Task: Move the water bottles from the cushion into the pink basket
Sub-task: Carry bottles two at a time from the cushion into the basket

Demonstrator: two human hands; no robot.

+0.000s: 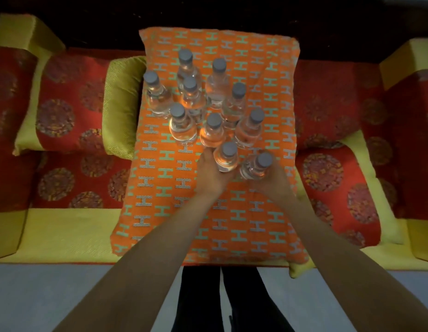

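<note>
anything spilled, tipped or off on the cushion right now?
No spill or damage: all ten water bottles on the orange cushion are capped. Only oddity is the tilted bottle gripped by the right hand; the left hand grips an upright bottle. The pink basket isn't in view.

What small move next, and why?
Probably lift both straight up off the cushion: the left hand grips the front bottle, the right hand the rightmost bottle, and eight other bottles stand crowded behind. The pink basket is out of view.
</note>
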